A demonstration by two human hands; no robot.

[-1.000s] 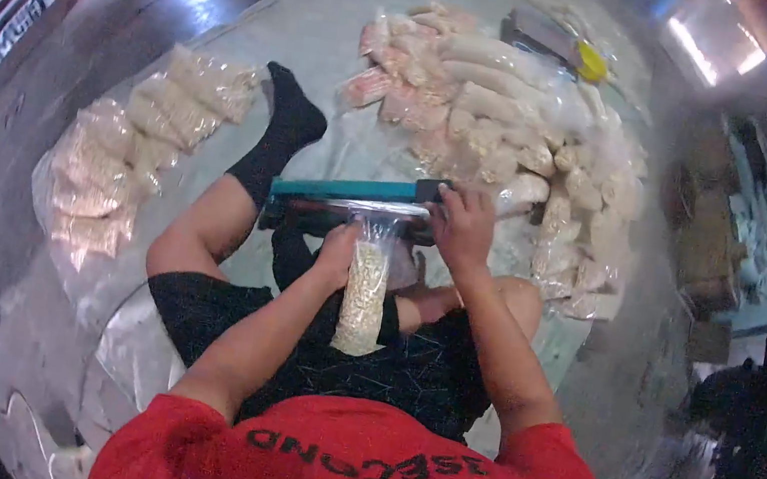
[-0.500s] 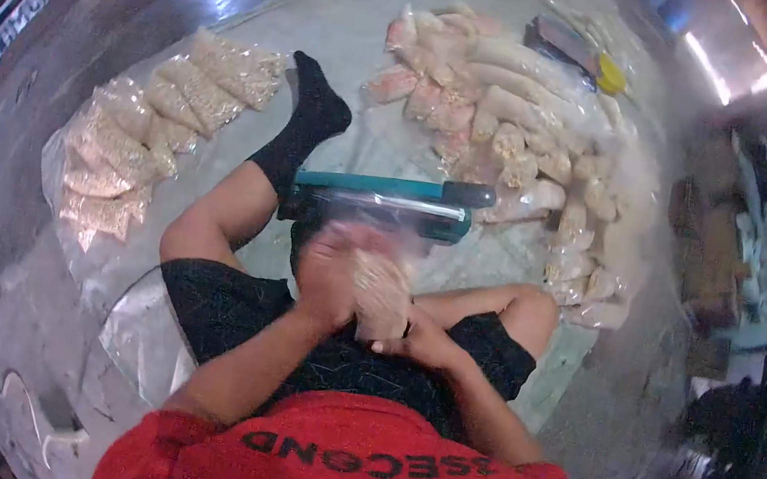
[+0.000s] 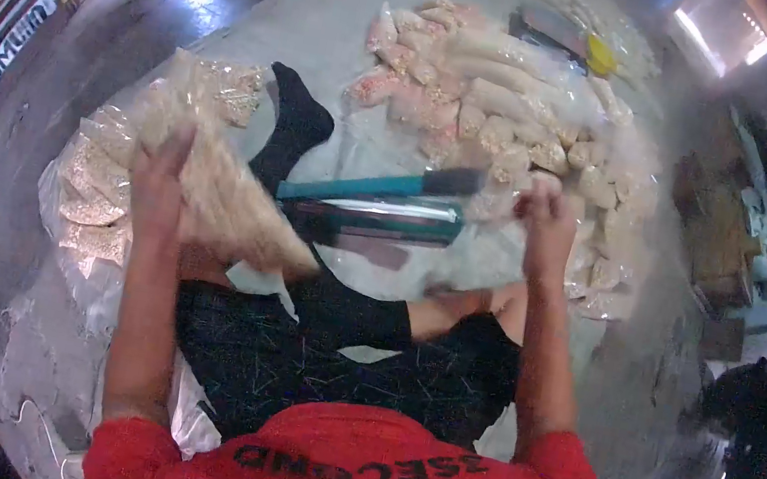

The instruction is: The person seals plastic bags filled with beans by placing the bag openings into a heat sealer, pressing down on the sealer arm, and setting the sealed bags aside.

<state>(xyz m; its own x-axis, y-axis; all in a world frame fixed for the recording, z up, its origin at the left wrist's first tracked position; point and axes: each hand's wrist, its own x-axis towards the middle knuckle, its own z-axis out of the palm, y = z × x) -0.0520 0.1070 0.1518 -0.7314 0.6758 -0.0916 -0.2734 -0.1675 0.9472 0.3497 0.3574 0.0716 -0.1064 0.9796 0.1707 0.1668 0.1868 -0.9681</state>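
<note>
Clear plastic bag of pale pieces hangs tilted and blurred in the left hand, whose fingers grasp it; its nearer end reaches to their right. Left of those fingers lies a row of filled bags. The right hand is raised, fingers bent, near 1 heap of packed bags; whether they pinch anything, I cannot tell. Between the 2 hands' fingers sits a teal-armed bag sealer. The step seems to be setting the bag aside; placing it calls for lowering, then loosening, the left fingers.
</note>
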